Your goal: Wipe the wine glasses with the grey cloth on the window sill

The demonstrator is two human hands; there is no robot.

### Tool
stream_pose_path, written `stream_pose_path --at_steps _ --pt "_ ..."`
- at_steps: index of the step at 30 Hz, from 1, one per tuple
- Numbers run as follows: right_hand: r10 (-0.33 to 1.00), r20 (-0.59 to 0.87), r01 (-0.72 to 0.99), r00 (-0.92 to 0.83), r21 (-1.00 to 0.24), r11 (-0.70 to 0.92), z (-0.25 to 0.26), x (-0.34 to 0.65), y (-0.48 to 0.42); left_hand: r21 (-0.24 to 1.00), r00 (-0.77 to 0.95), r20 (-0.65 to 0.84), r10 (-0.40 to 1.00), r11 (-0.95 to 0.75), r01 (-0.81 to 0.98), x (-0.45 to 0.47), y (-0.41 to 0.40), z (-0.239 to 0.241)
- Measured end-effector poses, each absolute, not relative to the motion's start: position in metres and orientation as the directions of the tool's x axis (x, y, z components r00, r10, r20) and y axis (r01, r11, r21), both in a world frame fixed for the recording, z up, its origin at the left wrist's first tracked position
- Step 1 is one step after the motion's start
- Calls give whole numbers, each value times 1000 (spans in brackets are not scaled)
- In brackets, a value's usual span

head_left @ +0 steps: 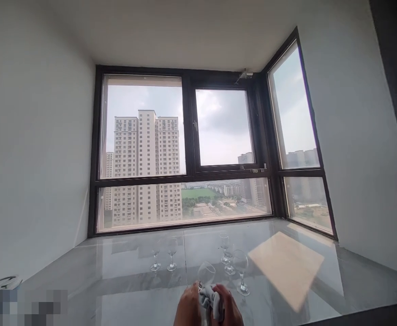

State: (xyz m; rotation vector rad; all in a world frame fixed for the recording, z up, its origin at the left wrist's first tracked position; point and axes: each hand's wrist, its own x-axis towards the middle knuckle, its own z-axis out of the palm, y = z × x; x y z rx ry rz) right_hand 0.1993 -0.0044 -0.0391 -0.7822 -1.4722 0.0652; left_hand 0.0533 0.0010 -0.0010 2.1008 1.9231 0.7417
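At the bottom centre, my left hand (187,304) and my right hand (229,307) are close together around a bunched grey-white cloth (209,296). A clear stemmed wine glass (206,272) tilts up from between them, its bowl showing above the cloth. My left hand is closed at the glass's lower part; its stem and foot are hidden by cloth and fingers. The fingers of my right hand are wrapped on the cloth. Just beyond my right hand stands an upright wine glass (242,286), with two more, a glass (229,269) and another glass (224,246), behind it.
Two upright wine glasses, one (155,265) beside the other (171,264), stand to the left on the glossy grey sill (133,294). A dark-framed window (188,136) rises behind. A sunlit patch (287,267) lies at right; a round-rimmed object (6,281) is far left.
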Motion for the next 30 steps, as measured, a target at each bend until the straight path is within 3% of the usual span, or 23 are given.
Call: stream_pose_path --at_steps 2,5,12,16,19,25,30 --pt "421 905 420 68 -409 810 -18 190 -7 475 74 277 958 -203 856 53 -5 0" --pt "435 900 459 33 -400 793 14 186 -5 504 50 327 944 -219 836 52 -9 -1" --pt "577 749 443 325 -660 607 16 204 9 439 -84 305 948 -62 896 51 -10 -4" --pt "718 663 480 211 -710 515 -20 222 13 347 -123 288 950 17 938 51 -4 -6" --pt "736 659 555 152 -674 488 -40 231 13 325 -151 281 948 54 944 53 8 -7" --pt "777 626 630 59 -628 458 -32 229 1 411 -232 268 935 107 905 62 55 1" --pt "836 549 628 14 -655 420 -18 226 -7 421 -141 258 956 20 907 77 104 5"
